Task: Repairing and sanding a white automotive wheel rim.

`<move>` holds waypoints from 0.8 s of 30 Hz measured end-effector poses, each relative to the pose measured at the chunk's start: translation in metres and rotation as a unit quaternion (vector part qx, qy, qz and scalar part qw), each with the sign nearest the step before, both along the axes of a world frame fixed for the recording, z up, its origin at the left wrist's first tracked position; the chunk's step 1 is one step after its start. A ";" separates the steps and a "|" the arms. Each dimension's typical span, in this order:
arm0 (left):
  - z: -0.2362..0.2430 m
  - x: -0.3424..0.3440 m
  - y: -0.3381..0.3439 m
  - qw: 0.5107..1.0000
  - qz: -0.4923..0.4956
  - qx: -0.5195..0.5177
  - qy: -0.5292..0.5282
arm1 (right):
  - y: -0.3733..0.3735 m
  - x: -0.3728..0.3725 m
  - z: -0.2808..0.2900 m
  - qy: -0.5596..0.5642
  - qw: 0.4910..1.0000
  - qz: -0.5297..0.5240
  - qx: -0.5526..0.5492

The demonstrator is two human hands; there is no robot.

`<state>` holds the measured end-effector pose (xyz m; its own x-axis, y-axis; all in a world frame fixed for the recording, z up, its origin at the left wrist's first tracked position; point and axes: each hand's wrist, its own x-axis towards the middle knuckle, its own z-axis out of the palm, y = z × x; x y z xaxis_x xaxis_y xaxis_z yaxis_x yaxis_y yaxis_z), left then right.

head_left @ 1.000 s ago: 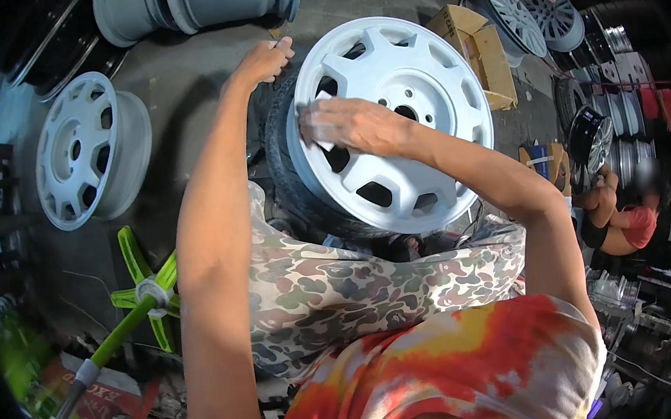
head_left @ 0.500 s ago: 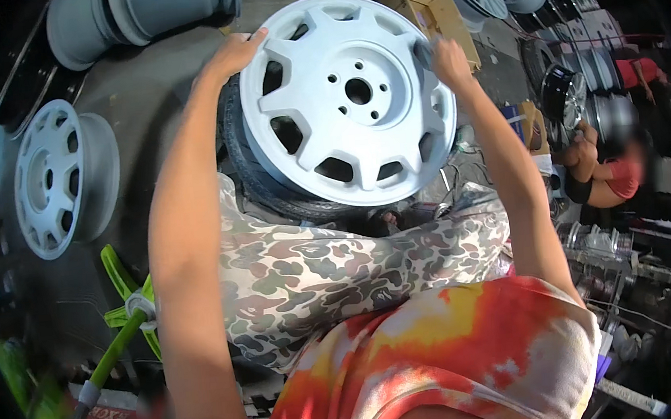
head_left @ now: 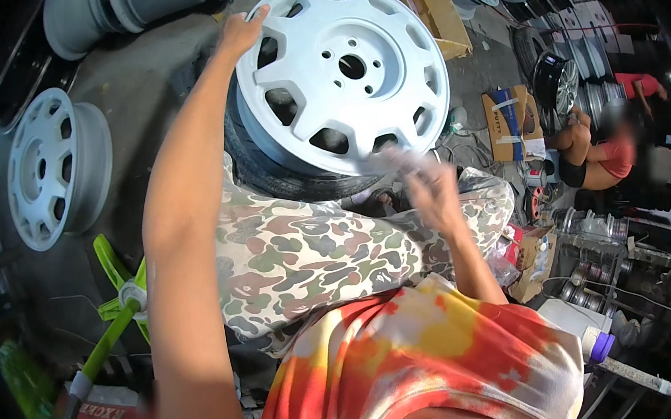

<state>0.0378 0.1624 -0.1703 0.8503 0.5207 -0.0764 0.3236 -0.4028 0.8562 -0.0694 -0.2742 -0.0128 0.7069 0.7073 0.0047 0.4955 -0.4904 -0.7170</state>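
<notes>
A pale white-blue wheel rim lies face up and slightly tilted before me, on a black tire. My left hand is closed round its upper left edge, the thumb on top and the other fingers out of sight beyond the lip. At the rim's lower edge my right hand is smeared by motion. Its fingers look closed on a small greyish thing, too blurred to name. Bolt holes ring the hub opening, and larger window holes circle the face. My camouflage-clad legs are beside the tire.
Another pale rim stands on the floor at left, near a green star-shaped stand. Open cardboard boxes lie beyond the work. At right, a person in red sits near stacked wheels. A bottle with a purple cap is at lower right.
My right hand has swept from the rim's right side down to its lower edge, toward me. My left hand keeps its hold. The whole scene sits slightly higher in view.
</notes>
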 end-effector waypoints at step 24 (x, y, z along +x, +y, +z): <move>0.024 -0.028 -0.017 0.999 -0.039 0.027 -0.006 | 0.037 0.051 -0.077 -0.314 0.949 -0.023 -0.005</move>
